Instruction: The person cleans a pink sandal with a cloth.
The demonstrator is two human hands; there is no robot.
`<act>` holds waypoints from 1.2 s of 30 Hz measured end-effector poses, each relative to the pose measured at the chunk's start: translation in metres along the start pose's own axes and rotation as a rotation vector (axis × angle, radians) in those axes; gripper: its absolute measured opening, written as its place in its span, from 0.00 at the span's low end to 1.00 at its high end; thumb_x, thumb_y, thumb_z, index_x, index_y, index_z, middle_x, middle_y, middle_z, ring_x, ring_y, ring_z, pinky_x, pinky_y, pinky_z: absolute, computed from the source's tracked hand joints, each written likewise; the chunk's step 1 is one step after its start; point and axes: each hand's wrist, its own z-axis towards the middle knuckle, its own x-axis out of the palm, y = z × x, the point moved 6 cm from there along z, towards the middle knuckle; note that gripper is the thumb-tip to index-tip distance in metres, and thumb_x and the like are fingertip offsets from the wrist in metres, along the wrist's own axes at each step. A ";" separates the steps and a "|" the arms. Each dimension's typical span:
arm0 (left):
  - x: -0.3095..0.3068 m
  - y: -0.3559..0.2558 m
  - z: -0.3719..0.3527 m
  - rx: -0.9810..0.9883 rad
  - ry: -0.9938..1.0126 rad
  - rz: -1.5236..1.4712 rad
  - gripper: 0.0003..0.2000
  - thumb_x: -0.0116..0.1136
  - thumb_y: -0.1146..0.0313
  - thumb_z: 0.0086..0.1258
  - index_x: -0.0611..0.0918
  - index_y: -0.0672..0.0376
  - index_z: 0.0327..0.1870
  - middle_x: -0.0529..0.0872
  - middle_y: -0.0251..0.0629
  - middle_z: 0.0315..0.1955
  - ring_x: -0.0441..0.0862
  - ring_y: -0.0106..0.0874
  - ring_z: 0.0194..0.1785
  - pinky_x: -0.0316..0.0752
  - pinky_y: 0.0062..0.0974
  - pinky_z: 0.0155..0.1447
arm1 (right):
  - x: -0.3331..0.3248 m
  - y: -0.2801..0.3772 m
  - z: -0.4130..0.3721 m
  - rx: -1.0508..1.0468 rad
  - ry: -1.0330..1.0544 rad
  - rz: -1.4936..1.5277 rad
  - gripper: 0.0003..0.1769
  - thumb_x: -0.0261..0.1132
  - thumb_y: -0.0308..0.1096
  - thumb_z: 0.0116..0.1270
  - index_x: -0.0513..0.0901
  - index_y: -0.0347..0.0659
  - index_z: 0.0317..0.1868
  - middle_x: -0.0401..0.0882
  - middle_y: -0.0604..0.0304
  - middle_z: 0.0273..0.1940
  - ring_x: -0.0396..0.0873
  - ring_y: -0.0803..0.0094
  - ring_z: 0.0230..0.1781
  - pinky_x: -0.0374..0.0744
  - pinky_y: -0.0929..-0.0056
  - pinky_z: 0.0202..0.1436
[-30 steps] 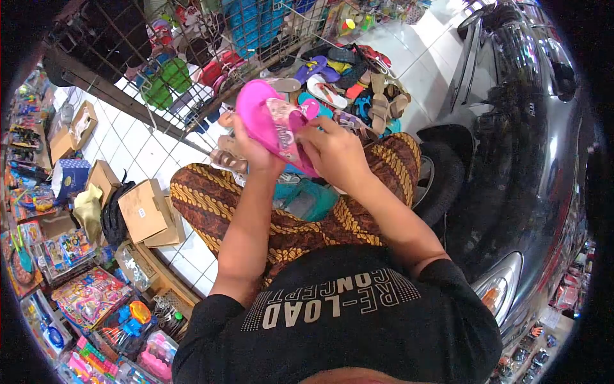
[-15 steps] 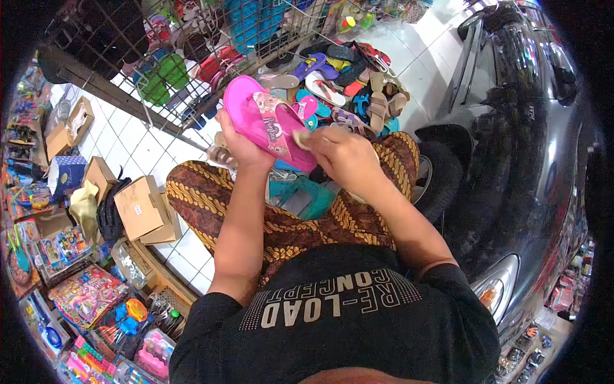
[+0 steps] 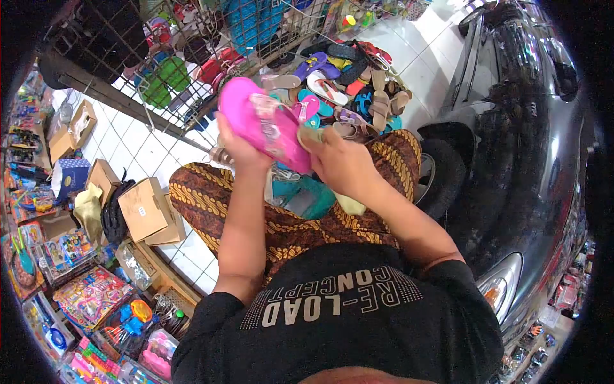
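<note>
My left hand [image 3: 240, 148] is wrapped round a bright pink sandal [image 3: 238, 105] with a patterned, lettered strap, holding it tilted above my crossed legs. Between the fingers of my right hand [image 3: 348, 165] is a small yellowish pad [image 3: 311, 136], close against the sandal's edge beside the strap. Motion blurs the strap. A pale yellow cloth [image 3: 350, 203] lies on my lap below the right hand. Teal plastic [image 3: 310, 197] shows between my legs.
Ahead lies a pile of mixed sandals [image 3: 345, 86] on white tiles. A wire rack [image 3: 192, 70] with hanging footwear stands at the front left. A black car [image 3: 511, 166] is close on my right. Cardboard boxes [image 3: 144, 208] and packaged toys [image 3: 93, 297] are on the left.
The pink sandal has tilted and shifted slightly left. My right hand has turned, and the pad has moved from the strap to the sandal's edge.
</note>
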 end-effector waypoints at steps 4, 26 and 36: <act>-0.007 0.000 0.007 -0.099 0.095 -0.129 0.39 0.28 0.34 0.77 0.69 0.63 0.69 0.79 0.56 0.58 0.78 0.48 0.60 0.74 0.49 0.64 | -0.013 -0.027 0.002 -0.131 0.236 0.577 0.19 0.62 0.31 0.65 0.84 0.42 0.57 0.84 0.46 0.41 0.85 0.55 0.40 0.83 0.62 0.47; 0.011 0.015 -0.003 -0.534 0.373 -0.944 0.44 0.70 0.44 0.60 0.64 0.63 0.70 0.73 0.44 0.62 0.74 0.41 0.62 0.69 0.42 0.69 | -0.043 -0.053 -0.012 0.610 -0.315 2.180 0.34 0.53 0.55 0.73 0.71 0.36 0.66 0.76 0.50 0.54 0.78 0.64 0.40 0.81 0.64 0.40; 0.027 0.008 -0.012 -0.416 0.462 -0.702 0.41 0.54 0.35 0.67 0.65 0.63 0.69 0.73 0.43 0.61 0.76 0.39 0.58 0.76 0.44 0.60 | -0.050 -0.038 -0.014 0.550 -0.144 2.234 0.31 0.51 0.55 0.75 0.73 0.39 0.65 0.79 0.49 0.52 0.79 0.61 0.41 0.84 0.64 0.37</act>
